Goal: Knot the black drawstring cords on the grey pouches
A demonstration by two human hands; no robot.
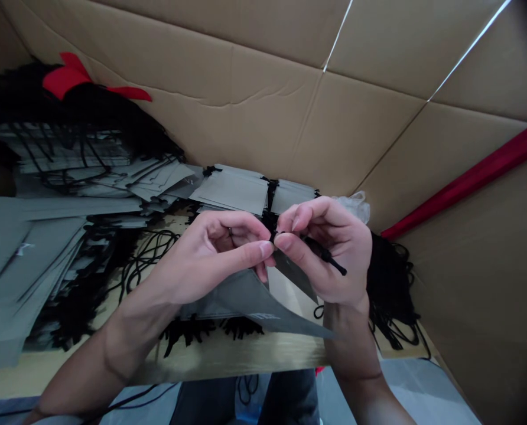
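A flat, matte grey paper bag (pixel 246 301) with sharp creases and a pointed corner hangs between the two hands, just above the near edge of a pale wooden table (pixel 228 357). A thin black cord (pixel 329 260) with a stiff tip runs from the bag's upper edge across the right palm. More flat grey bags (pixel 24 265) lie in slanting stacks on the left, and another stack (pixel 241 192) sits at the back with black cord knotted at its middle. Loose black cords (pixel 148 254) coil and tangle over the tabletop, with a further heap (pixel 392 277) at the right. Creased brown cardboard walls (pixel 267 100) close in the space; a red bar (pixel 467 177) slants along the right side, and a piece of red cloth (pixel 68 77) lies on a dark heap at upper left. The left hand (pixel 210 254) is closed narrow, thumb and forefinger pinching the cord at the bag's edge. The right hand (pixel 334 248) pinches the same spot, fingertips touching the left's, other fingers curled.
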